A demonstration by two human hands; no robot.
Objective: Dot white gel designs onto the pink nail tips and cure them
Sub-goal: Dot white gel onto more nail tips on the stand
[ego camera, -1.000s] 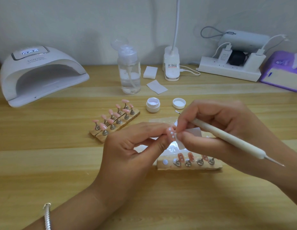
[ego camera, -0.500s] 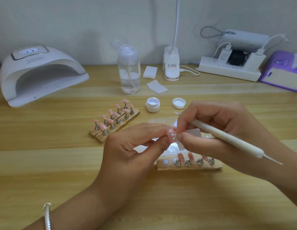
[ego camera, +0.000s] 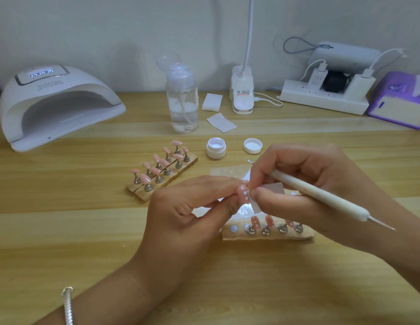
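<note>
My left hand (ego camera: 190, 221) pinches a pink nail tip (ego camera: 243, 194) with white dots on it, held above the table. My right hand (ego camera: 305, 184) grips a white dotting pen (ego camera: 321, 195) and also pinches a small white wipe (ego camera: 272, 195) against the tip's edge. Below them a wooden holder (ego camera: 267, 234) carries three dotted pink tips. A second wooden holder (ego camera: 161, 172) with several plain pink tips lies further left. An open white gel jar (ego camera: 216, 148) and its lid (ego camera: 252, 145) stand behind my hands. The curing lamp (ego camera: 56, 106) sits at the far left.
A clear pump bottle (ego camera: 182, 102) stands at the back centre with white pads (ego camera: 211, 102) beside it. A desk lamp base (ego camera: 242, 90), a power strip (ego camera: 321, 99) and a purple tissue box (ego camera: 399, 102) line the wall. A plastic sheet (ego camera: 227, 171) lies under my hands.
My right hand has shifted very slightly; the pen's rear end has dipped a little. The nail tip stays pinched in my left hand.
</note>
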